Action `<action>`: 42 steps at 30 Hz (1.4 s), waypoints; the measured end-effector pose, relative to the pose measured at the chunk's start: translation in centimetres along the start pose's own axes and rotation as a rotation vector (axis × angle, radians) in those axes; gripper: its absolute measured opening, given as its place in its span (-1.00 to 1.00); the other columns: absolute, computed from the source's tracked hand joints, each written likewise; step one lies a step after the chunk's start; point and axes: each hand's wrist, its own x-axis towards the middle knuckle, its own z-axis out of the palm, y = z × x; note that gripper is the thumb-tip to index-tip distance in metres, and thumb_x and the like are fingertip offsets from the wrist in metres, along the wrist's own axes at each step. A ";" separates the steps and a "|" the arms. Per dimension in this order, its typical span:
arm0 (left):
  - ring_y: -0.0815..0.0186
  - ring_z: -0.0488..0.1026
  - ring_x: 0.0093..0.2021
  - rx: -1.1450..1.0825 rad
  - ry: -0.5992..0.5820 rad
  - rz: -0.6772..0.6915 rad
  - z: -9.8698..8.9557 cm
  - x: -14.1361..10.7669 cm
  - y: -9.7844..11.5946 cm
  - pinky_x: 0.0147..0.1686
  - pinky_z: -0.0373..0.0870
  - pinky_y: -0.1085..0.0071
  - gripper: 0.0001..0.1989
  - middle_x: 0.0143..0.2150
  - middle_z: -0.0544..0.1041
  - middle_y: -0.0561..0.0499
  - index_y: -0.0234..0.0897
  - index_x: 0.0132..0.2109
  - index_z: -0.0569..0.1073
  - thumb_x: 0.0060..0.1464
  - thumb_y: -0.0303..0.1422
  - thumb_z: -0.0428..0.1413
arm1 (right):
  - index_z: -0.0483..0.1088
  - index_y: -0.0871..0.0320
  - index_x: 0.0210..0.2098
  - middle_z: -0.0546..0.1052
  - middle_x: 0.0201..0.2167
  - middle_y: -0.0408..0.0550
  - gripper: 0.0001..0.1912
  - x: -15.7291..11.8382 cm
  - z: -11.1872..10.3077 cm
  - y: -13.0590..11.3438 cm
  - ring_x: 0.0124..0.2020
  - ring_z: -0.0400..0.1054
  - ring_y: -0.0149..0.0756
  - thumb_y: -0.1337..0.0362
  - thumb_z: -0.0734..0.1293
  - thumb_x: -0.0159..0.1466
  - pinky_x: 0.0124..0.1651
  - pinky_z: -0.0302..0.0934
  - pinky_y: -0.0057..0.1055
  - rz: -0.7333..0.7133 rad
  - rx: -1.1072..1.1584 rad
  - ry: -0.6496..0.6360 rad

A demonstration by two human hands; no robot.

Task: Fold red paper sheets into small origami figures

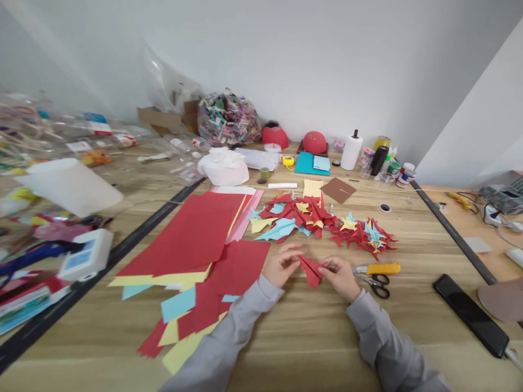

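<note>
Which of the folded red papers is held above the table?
The red paper between the left hand and right hand; both pinch it, while the others lie in the pile beyond.

Over we go, beyond the right hand (340, 279) and out to its right: a black phone (469, 314) lies aslant, a white cable (512, 357) at its near end. Well past both hands now, I see a white bottle (351, 152) standing tall, small jars (406, 178) crowding off to its right! And there's a yellow tape measure (288, 161), two red domes (314, 142) behind it. Far beyond the left hand (281, 265), leftward, a clear bag (229, 118) bulges with colourful bits beside a cardboard box (160, 121).
</note>
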 end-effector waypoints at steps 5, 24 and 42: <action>0.32 0.50 -0.39 -0.334 0.214 -0.345 2.4 -1.9 -1.3 -0.35 0.49 0.31 -0.35 -0.23 0.49 -0.04 -0.24 0.01 0.28 -0.28 -0.23 0.30 | 0.40 0.18 -0.36 0.50 -0.57 -0.14 -0.72 -0.3 0.8 0.2 -0.57 0.37 -0.40 0.10 0.39 0.05 -0.47 0.34 -0.43 -0.010 0.045 0.086; 0.38 0.45 -0.35 -0.007 0.414 -0.112 -4.3 8.9 0.2 -0.28 0.42 0.37 -0.54 -0.20 0.48 -0.08 -0.31 -0.13 0.37 -0.26 -0.31 0.22 | 0.39 0.17 -0.22 0.48 -0.52 -0.11 -0.69 0.3 -0.9 1.5 -0.59 0.33 -0.41 0.06 0.25 0.20 -0.48 0.25 -0.47 -0.061 -0.259 0.024; 0.05 0.47 -0.27 1.431 0.034 -0.259 -5.7 -5.0 2.2 -0.28 0.26 0.20 -0.75 -0.32 0.55 -0.19 -0.31 -0.22 0.51 -0.01 -0.38 -0.01 | 0.43 0.17 -0.32 0.48 -0.55 -0.09 -0.71 0.2 -1.2 0.3 -0.57 0.34 -0.37 0.08 0.23 0.21 -0.47 0.23 -0.44 -0.097 -0.465 -0.006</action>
